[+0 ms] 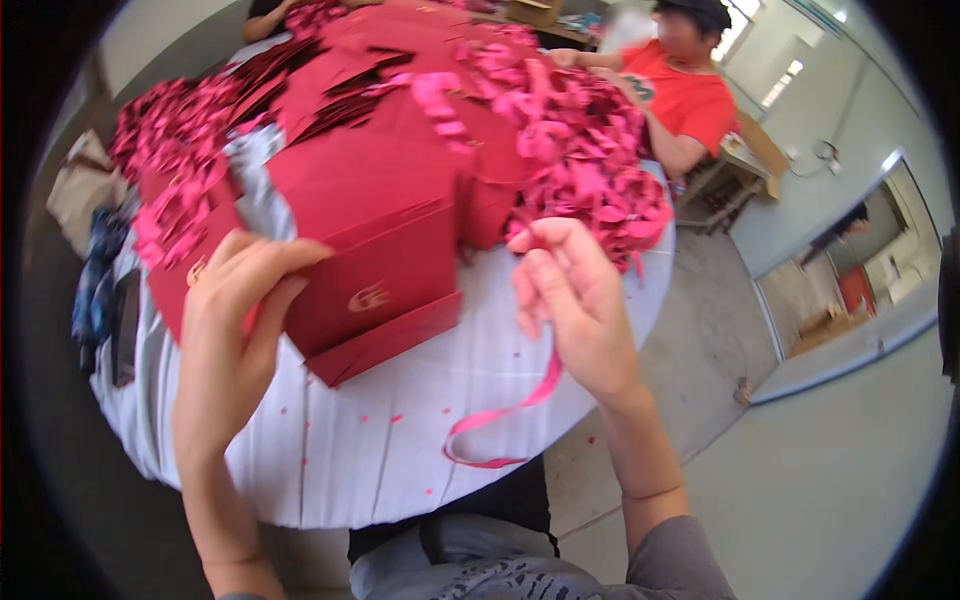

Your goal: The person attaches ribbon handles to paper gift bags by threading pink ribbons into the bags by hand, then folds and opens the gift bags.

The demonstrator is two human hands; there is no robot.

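A flat-folded dark red paper bag (375, 285) with a gold emblem is tilted up at the near side of the pile. My left hand (245, 285) is at its left side, thumb and fingers closed on the edge. Off to the right of the bag, my right hand (575, 305) pinches one end of a pink ribbon (545, 388). The ribbon hangs below my fingers and curls onto the white-covered table. Another red bag (172, 295) lies partly behind my left wrist.
Stacked red bags (350, 75) and heaps of pink ribbon (590, 170) cover the far part of the round table (370, 450). A person in a red shirt (685, 95) sits at the far right. Another person's arm (265, 22) shows at the far left.
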